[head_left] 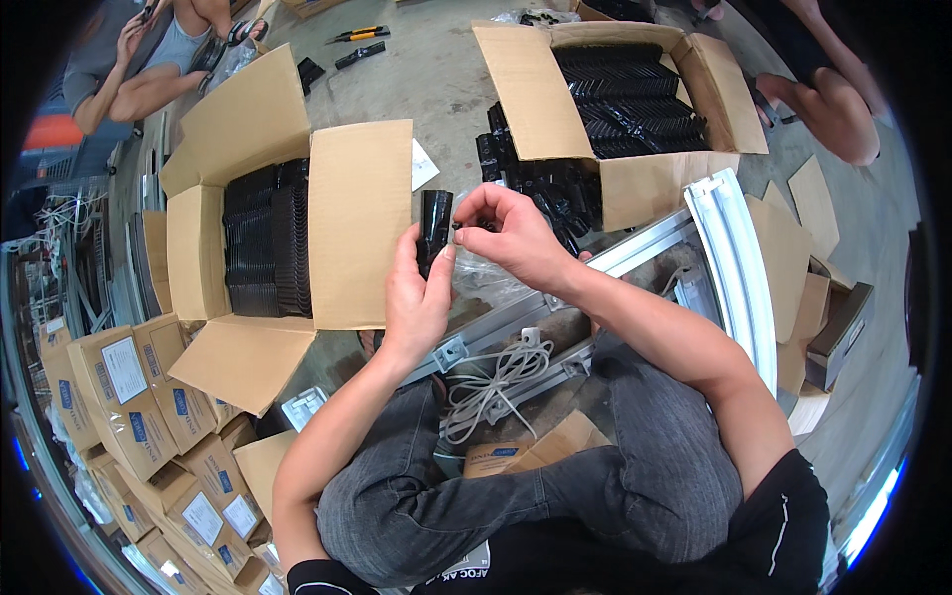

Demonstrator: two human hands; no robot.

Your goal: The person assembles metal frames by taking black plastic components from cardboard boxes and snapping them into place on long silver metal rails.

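In front of me, my left hand [420, 297] is wrapped round a glossy black plastic part [435, 220], tube-like and held upright. Beside it, my right hand [501, 233] pinches a tiny dark piece [457, 227] between thumb and fingertips; its kind is too small to make out. To the left, an open cardboard box [359, 228] holds tightly stacked black parts [266, 238]. Another open box [654, 183] at the far right has similar black parts in rows. A loose heap of black pieces [545, 188] lies against that box's left side.
White metal rails [729, 268] and a coiled white cable [496, 382] lie just ahead of my crossed legs. Closed cartons [129, 397] are piled at the left. Two people sit at the upper corners. An orange-black tool [357, 34] lies on the far floor.
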